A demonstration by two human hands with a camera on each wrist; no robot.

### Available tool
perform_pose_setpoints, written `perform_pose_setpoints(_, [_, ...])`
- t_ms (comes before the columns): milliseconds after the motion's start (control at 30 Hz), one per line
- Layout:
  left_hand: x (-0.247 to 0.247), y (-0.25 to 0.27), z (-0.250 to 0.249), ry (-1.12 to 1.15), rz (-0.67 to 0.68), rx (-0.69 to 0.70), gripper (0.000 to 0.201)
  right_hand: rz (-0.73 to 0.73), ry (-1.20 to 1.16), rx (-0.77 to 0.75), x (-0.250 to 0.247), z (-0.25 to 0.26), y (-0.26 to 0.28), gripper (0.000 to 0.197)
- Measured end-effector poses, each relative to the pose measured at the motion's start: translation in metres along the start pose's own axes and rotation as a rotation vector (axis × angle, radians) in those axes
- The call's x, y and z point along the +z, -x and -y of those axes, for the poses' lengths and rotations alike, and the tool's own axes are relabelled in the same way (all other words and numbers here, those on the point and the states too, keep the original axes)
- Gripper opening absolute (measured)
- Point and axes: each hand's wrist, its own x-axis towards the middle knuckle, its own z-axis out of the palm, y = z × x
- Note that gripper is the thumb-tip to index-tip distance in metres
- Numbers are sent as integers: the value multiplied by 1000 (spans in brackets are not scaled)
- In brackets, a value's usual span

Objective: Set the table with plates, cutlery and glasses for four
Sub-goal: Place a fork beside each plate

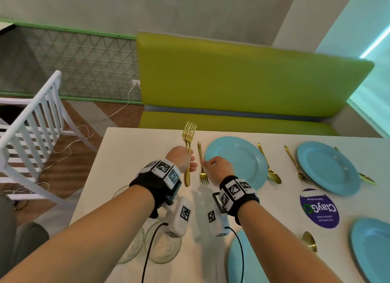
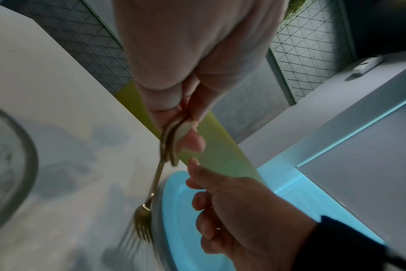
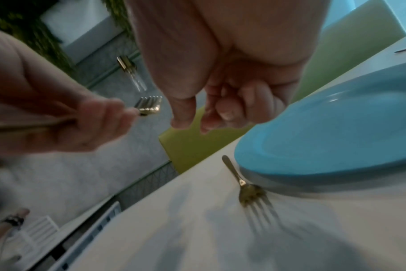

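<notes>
Takes the far-left blue plate [image 1: 236, 160] on the white bench [image 1: 147, 151] as the marker for everything else.

Grips two gold forks [image 1: 188, 139] in the left hand [image 1: 181, 159], to the left of that plate and raised off the bench. Holds them together by the handles, fingers and thumb wrapped round, tines up and handle ends hanging below the fist.

Hovers the right hand [image 1: 217, 168] over the left rim of the plate, fingers curled in on an empty palm, thumb pointing down. Grasps nothing there, as seen from the right wrist.

Shows a single gold fork [image 1: 203, 173] flat on the bench just beside the plate's left edge, under the right hand, tines toward the wearer. Cannot tell whether it touches the rim.

Shows a gold spoon [image 1: 270, 166] just right of the plate, bowl toward the wearer. Further right of the plate: another fork [image 1: 295, 166], then a second blue plate [image 1: 327, 168] with a gold piece of cutlery [image 1: 367, 178] partly hidden at its right rim.

Nearer the wearer than the marker plate: a third blue plate [image 1: 238, 259], partly hidden by the right forearm, a fourth blue plate [image 1: 373, 249] cut by the frame edge, and a spoon [image 1: 309, 240] between them. Also a round purple sticker [image 1: 319, 208] to the marker plate's near right, and clear glasses [image 1: 164, 244] to its near left, beneath the left forearm.

Beyond the plate, off the bench: a green padded seat [image 1: 242, 82]. Well to its left, a white slatted chair [image 1: 38, 124].
</notes>
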Motion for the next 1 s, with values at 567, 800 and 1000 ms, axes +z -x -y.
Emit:
perform_pose_setpoints(567, [84, 143, 68, -102, 412, 144, 19, -173, -381, 70, -64, -79, 188, 30])
perform_pose_setpoints(800, [110, 169, 82, -115, 432, 148, 24, -139, -485, 152, -84, -112, 204, 23])
perform_pose_setpoints(1000, [137, 163, 89, -121, 373, 100, 26, -76, -460, 141, -104, -148, 198, 22])
